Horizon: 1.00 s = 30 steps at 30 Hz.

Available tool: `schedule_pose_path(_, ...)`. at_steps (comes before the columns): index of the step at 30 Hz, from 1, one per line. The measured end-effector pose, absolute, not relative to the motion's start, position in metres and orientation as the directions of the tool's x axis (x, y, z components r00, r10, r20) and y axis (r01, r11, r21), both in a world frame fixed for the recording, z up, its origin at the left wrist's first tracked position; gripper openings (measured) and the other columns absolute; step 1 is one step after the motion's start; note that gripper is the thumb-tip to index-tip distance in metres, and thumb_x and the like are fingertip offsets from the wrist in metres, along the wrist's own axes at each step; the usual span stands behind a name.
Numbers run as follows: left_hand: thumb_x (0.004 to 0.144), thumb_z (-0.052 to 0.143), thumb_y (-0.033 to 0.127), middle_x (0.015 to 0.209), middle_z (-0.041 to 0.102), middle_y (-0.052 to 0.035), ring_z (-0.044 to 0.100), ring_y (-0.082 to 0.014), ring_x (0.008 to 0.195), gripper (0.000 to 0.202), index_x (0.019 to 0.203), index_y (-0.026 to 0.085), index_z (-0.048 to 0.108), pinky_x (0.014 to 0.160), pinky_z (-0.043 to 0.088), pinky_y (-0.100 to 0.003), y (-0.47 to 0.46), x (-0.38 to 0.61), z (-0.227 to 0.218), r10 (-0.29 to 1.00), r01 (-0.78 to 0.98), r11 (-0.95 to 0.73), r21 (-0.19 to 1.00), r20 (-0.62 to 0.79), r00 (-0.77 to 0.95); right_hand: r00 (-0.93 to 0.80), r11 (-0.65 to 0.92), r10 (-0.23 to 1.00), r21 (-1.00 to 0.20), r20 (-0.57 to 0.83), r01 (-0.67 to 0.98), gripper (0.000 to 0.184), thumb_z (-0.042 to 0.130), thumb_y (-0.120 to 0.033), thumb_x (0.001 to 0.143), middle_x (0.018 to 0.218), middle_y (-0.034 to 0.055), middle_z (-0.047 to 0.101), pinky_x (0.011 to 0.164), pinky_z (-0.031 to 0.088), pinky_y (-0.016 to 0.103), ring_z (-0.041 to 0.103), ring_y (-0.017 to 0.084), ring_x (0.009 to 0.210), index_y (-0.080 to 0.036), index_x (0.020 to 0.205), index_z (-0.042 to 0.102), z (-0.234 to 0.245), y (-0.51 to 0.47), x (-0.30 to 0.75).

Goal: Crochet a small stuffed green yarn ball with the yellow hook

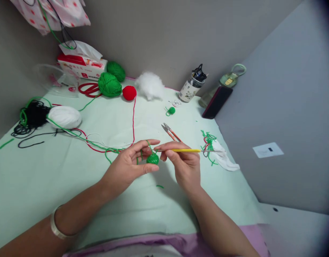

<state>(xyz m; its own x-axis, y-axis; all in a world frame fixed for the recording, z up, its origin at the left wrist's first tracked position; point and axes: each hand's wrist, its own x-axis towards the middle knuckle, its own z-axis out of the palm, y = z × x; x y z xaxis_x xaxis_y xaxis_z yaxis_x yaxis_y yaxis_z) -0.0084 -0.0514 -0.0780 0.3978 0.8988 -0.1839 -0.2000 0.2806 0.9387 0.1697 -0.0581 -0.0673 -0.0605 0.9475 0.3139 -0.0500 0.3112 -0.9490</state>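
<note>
My left hand [132, 162] pinches a small green crocheted piece [153, 159] between thumb and fingers, above the pale green table cloth [73, 178]. A green yarn strand [110, 149] runs over its fingers away to the left. My right hand [184, 162] is closed on a yellow-handled crochet hook [185, 150], its tip meeting the green piece. Both hands hover over the table's middle.
Small orange-handled snips [171, 132] lie just beyond my hands. Green yarn scraps [208, 142] and a white cloth [225, 160] sit to the right. Green yarn balls [110, 84], a red ball [129, 92], white stuffing [150, 85], a white skein [64, 117], black cord [34, 116], a tissue box [82, 66], a jar [192, 87] and a phone [217, 101] line the back.
</note>
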Motion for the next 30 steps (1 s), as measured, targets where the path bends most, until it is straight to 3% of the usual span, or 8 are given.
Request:
schedule_pose_path(5,0.073,0.085,0.024,0.092,0.056,0.0019,0.057,-0.0165,0.096,0.063,0.133,0.036,0.066,0.098,0.043,-0.033,-0.0524,-0.0096,-0.0761,0.951,-0.145,0.173,0.974,-0.127,0.282,-0.12,0.226,0.961,-0.959,0.248,-0.171,0.012,0.067,-0.025,0.095,0.095,0.0028,0.077,0.069,0.055,0.031,0.067,0.014,0.073,-0.028,0.098,0.079,-0.069,-0.054,0.1747)
schedule_pose_path(11,0.073,0.084,0.021,0.093,0.059,0.0015,0.058,-0.0185,0.1,0.082,0.148,0.034,0.052,0.1,0.044,-0.034,-0.052,-0.0084,-0.0734,0.954,-0.162,0.138,0.977,-0.087,0.287,-0.174,0.31,0.932,-0.948,0.319,-0.078,0.013,0.07,-0.022,0.092,0.097,0.0052,0.078,0.069,0.055,0.031,0.069,0.019,0.089,-0.027,0.099,0.08,-0.0672,-0.0568,0.1726)
schedule_pose_path(14,0.075,0.084,0.023,0.094,0.061,0.0007,0.06,-0.0197,0.103,0.083,0.15,0.033,0.049,0.1,0.045,-0.036,-0.0509,-0.0092,-0.071,0.947,-0.17,0.146,0.975,-0.088,0.31,-0.122,0.367,0.92,-0.928,0.372,-0.06,0.013,0.069,-0.021,0.093,0.095,0.0047,0.078,0.066,0.057,0.031,0.069,0.017,0.08,-0.026,0.099,0.079,-0.0672,-0.0581,0.171)
schedule_pose_path(21,0.078,0.083,0.028,0.101,0.067,-0.0038,0.062,-0.0235,0.105,0.077,0.148,0.027,0.052,0.103,0.045,-0.04,-0.0497,-0.0131,-0.0701,0.946,-0.179,0.143,0.973,-0.081,0.314,-0.104,0.288,0.944,-0.937,0.312,-0.198,0.013,0.06,-0.027,0.099,0.093,0.0046,0.077,0.066,0.059,0.031,0.071,0.015,0.073,-0.023,0.098,0.072,-0.0666,-0.0559,0.1724)
schedule_pose_path(30,0.08,0.08,0.026,0.101,0.072,-0.0026,0.062,-0.0217,0.104,0.066,0.143,0.027,0.058,0.105,0.042,-0.039,-0.05,-0.0132,-0.0685,0.957,-0.063,0.083,0.995,-0.062,0.282,-0.178,0.523,0.847,-0.845,0.5,0.114,0.017,0.056,-0.017,0.099,0.095,0.0057,0.075,0.073,0.058,0.035,0.07,0.018,0.086,-0.023,0.103,0.072,-0.0649,-0.0601,0.1759)
